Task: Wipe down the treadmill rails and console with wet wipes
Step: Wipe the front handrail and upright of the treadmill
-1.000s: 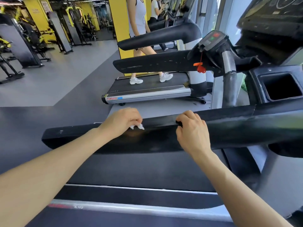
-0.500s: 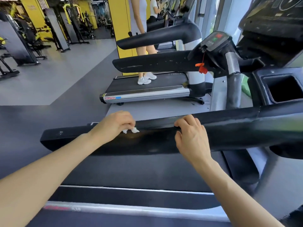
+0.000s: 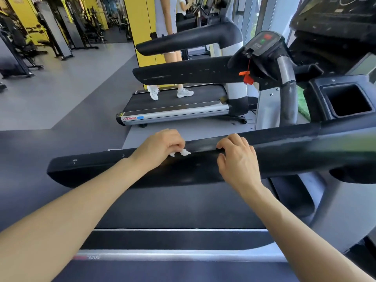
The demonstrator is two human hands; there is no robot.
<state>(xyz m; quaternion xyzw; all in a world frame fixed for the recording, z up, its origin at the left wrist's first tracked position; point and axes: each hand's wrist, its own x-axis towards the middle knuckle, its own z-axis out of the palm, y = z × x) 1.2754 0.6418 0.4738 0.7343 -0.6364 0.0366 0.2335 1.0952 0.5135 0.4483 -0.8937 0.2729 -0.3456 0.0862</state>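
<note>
1. We rest both hands on the long black padded treadmill rail (image 3: 97,169).
2. Our left hand (image 3: 160,146) curls its fingers around a crumpled white wet wipe (image 3: 184,152), pressing it on the rail's top.
3. Our right hand (image 3: 237,159), just beside the wipe, hooks bent fingers over the rail.
4. Beyond the rail, a black console cup holder (image 3: 345,100).
5. Farther beyond the rail, a person (image 3: 168,37) on another treadmill (image 3: 175,106).

A grey gym floor (image 3: 61,94) spreads toward ten o'clock, where weight machines (image 3: 18,43) stand before yellow walls (image 3: 22,15). A yellow pillar (image 3: 142,27) rises at twelve o'clock; bright windows (image 3: 264,19) at one o'clock.
</note>
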